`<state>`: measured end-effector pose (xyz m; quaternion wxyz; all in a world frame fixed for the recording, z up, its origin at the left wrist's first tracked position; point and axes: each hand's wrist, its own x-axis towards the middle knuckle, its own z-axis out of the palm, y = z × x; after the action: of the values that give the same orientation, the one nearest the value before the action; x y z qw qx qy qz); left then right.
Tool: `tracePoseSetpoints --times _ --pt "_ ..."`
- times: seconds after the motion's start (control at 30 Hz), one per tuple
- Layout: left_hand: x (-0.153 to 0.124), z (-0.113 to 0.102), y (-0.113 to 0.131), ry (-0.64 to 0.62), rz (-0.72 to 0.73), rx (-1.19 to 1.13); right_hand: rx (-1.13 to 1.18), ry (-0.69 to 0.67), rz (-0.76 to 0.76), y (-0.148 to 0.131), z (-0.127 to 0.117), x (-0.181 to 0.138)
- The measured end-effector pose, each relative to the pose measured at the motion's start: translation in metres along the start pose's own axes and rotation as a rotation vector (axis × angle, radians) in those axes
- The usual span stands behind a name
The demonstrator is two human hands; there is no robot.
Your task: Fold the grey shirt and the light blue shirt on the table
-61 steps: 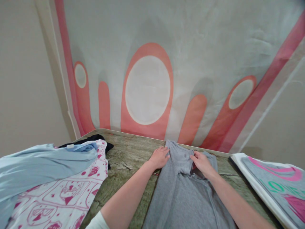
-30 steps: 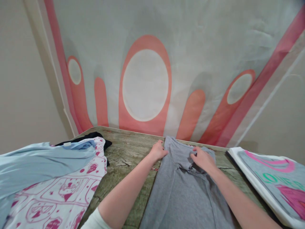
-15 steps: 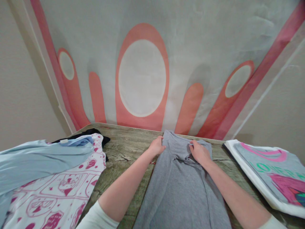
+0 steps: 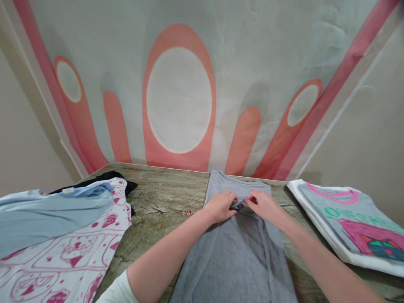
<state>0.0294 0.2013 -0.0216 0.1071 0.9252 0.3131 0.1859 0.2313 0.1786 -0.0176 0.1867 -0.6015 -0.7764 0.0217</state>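
Observation:
A grey shirt (image 4: 235, 256) lies lengthwise on the wood-patterned table (image 4: 170, 185), its neckline at the far edge and its sides folded inward. My left hand (image 4: 222, 205) pinches the fabric just below the neckline, thumb and fingers together. Close beside it on the right, my right hand (image 4: 263, 205) grips the same gathered fold of cloth. Between the two hands the fabric is bunched, with a small dark gap under it. The shirt's near end runs out of view at the bottom.
On the left lie a light blue garment (image 4: 47, 219), a white garment with magenta prints (image 4: 72, 252) and a black cloth (image 4: 131, 187). To the right sits a stack of folded shirts (image 4: 337, 202), a grey one with pink collar on top. Behind the table rises a grey, pink-patterned wall (image 4: 284, 50).
My left hand has moved right from the shirt's far left corner to the middle below the neckline. My right hand has shifted slightly inward, and the hands are now close together.

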Motion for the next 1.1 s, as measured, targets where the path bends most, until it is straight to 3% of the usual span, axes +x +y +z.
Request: tracePoseSetpoints --times 0.23,0.5,0.67,0.9,1.1 --pt "-0.002 -0.005 0.005 0.009 -0.042 0.014 -0.017 0.096 -0.124 -0.021 0.005 -0.040" --pt "0.001 -0.006 0.009 0.019 -0.103 0.215 0.030 0.063 -0.036 -0.011 0.023 -0.036" --pt "0.001 -0.003 0.011 -0.042 -0.115 0.346 0.148 0.071 0.026 -0.009 0.027 -0.034" --pt "0.000 -0.003 0.012 -0.083 -0.072 0.345 0.193 0.092 0.101 -0.008 0.032 -0.032" --pt "-0.001 0.000 0.009 -0.026 -0.043 0.327 0.153 0.087 0.092 -0.006 0.036 -0.032"
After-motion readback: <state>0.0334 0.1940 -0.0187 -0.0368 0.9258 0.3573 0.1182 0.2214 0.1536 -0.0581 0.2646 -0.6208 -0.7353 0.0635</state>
